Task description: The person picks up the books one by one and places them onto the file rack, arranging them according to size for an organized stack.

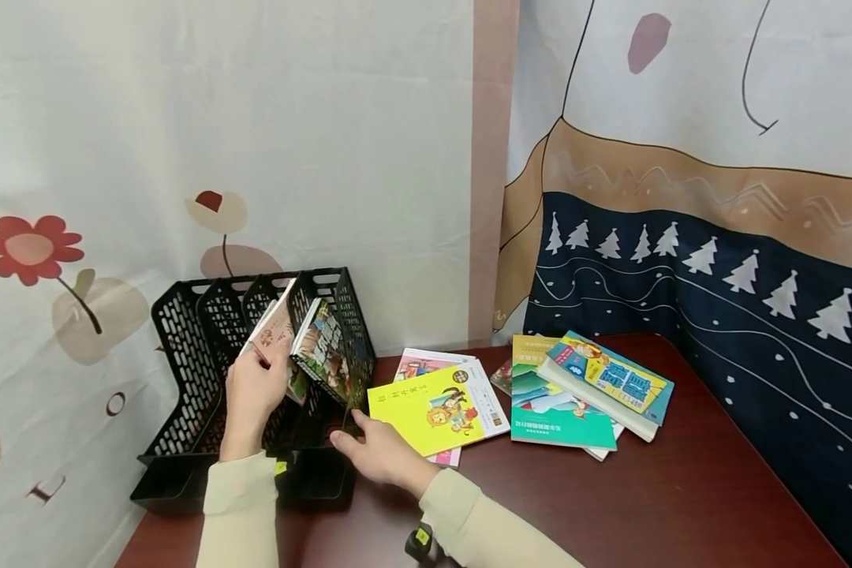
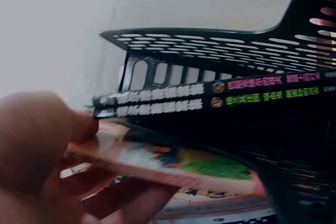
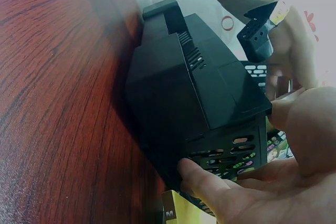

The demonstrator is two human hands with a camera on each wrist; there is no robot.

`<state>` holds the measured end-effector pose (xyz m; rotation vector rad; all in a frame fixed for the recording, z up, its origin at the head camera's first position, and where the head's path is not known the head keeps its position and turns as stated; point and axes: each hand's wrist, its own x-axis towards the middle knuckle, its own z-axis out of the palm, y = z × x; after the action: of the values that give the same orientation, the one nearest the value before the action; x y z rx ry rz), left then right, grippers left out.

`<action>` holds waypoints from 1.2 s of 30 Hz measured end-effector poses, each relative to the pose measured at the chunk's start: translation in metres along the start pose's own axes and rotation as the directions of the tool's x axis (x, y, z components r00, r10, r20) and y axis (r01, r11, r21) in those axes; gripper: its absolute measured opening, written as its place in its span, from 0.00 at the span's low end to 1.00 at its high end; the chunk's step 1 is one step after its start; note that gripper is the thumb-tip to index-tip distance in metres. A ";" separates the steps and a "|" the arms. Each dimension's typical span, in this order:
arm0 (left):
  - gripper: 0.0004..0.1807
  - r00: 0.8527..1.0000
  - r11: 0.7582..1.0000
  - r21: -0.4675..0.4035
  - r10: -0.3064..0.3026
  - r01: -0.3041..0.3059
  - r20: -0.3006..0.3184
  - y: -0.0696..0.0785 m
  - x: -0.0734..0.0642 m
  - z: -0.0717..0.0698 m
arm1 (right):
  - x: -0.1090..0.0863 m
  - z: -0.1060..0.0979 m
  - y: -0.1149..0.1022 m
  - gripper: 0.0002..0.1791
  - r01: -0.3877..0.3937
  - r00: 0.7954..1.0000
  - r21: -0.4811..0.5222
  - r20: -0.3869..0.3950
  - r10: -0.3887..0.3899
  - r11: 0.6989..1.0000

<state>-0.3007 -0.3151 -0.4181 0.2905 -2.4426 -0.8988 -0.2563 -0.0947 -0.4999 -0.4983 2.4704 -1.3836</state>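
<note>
A black perforated desktop file rack (image 1: 184, 379) with upright compartments stands at the left of the table. My left hand (image 1: 255, 390) grips a pink-spined picture book (image 2: 163, 174) that leans in one compartment; the thumb (image 2: 79, 121) lies beside the ends of two black-spined books (image 2: 157, 100). Those two books also lean in the rack, their colourful cover (image 1: 324, 347) facing right. At the rack's front right, my right hand (image 1: 386, 454) holds the side wall, with a fingertip (image 3: 197, 174) against its perforated outer face (image 3: 231, 153). Part of the pink-spined book is hidden by the left hand.
Right of the rack, a yellow book (image 1: 415, 414) lies over a pink-edged one (image 1: 443, 457). Farther right is a stack with a green-and-yellow book (image 1: 561, 426) and a thick blue book (image 1: 614, 379). Patterned cloth (image 1: 369, 158) hangs behind the table (image 1: 681, 489).
</note>
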 end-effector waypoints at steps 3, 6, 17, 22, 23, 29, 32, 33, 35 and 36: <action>0.29 0.994 0.997 -0.076 -0.026 0.034 0.109 0.000 0.000 0.001 | 0.000 0.000 0.002 0.45 -0.002 1.000 -0.001 0.000 0.002 1.000; 0.31 0.971 0.984 -0.159 -0.047 0.085 0.233 0.001 0.001 0.002 | -0.001 -0.001 0.004 0.45 -0.004 1.000 -0.002 -0.005 0.004 1.000; 0.36 0.932 0.989 -0.099 -0.066 0.108 0.357 -0.005 0.004 0.005 | -0.001 -0.002 0.005 0.45 -0.002 1.000 0.008 -0.024 0.002 1.000; 0.37 0.946 0.996 0.042 -0.087 0.078 0.312 -0.005 0.003 0.001 | -0.002 0.000 0.004 0.44 -0.004 1.000 0.010 -0.025 0.004 1.000; 0.35 0.947 0.994 0.079 -0.092 0.071 0.307 -0.004 0.002 -0.001 | -0.002 0.000 0.005 0.44 -0.005 1.000 0.012 -0.023 0.005 1.000; 0.30 0.961 0.939 0.342 -0.115 0.023 0.250 0.003 -0.008 -0.026 | -0.002 0.000 0.007 0.42 -0.016 1.000 0.030 0.003 0.016 0.999; 0.32 0.973 0.929 0.370 -0.105 0.021 0.208 0.012 -0.014 -0.035 | -0.003 -0.002 0.010 0.40 -0.008 1.000 0.020 0.029 0.007 1.000; 0.32 0.976 0.932 0.363 -0.089 0.011 0.198 0.015 -0.016 -0.037 | -0.003 -0.003 0.010 0.40 0.002 0.999 0.015 0.038 -0.003 1.000; 0.32 0.982 0.942 0.335 -0.044 -0.021 0.184 0.022 -0.018 -0.039 | -0.005 -0.008 0.011 0.38 0.022 0.998 0.010 0.061 -0.022 1.000; 0.32 0.984 0.947 0.318 -0.015 -0.042 0.175 0.026 -0.019 -0.039 | -0.007 -0.011 0.011 0.37 0.034 0.997 0.017 0.070 -0.035 0.999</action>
<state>-0.2639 -0.3094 -0.3835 0.3201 -2.7516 -0.5349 -0.2559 -0.0782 -0.5033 -0.5790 2.4040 -1.3738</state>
